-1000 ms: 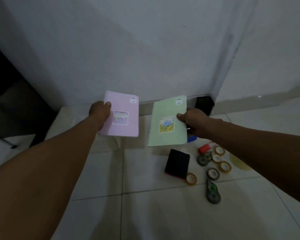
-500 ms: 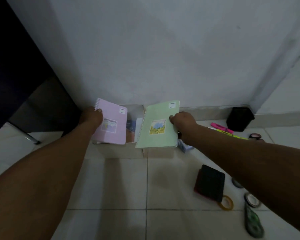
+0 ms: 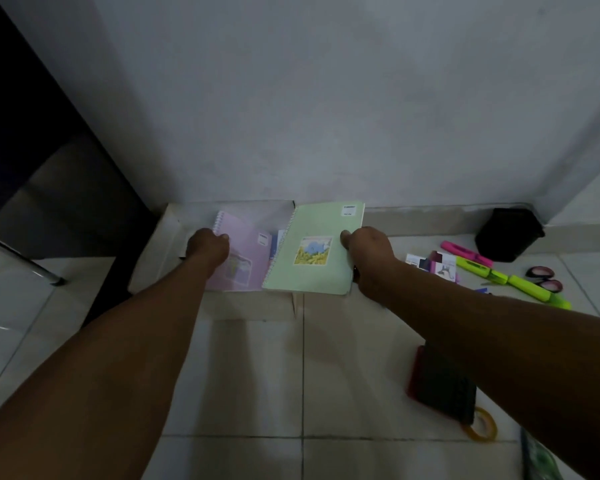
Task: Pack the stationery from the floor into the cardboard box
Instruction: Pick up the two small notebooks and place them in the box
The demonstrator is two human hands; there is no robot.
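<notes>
Left hand (image 3: 207,249) grips pink notebook (image 3: 243,258) by its spiral edge; right hand (image 3: 368,252) pinches green notebook (image 3: 312,254) beside it, over cardboard box (image 3: 160,258). Light, floppy covers; edge grips suffice.

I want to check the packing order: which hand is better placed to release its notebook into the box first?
Probably the left hand: its pink spiral notebook already sits low inside the cardboard box, while the right hand holds the green spiral notebook above the rim.
</notes>
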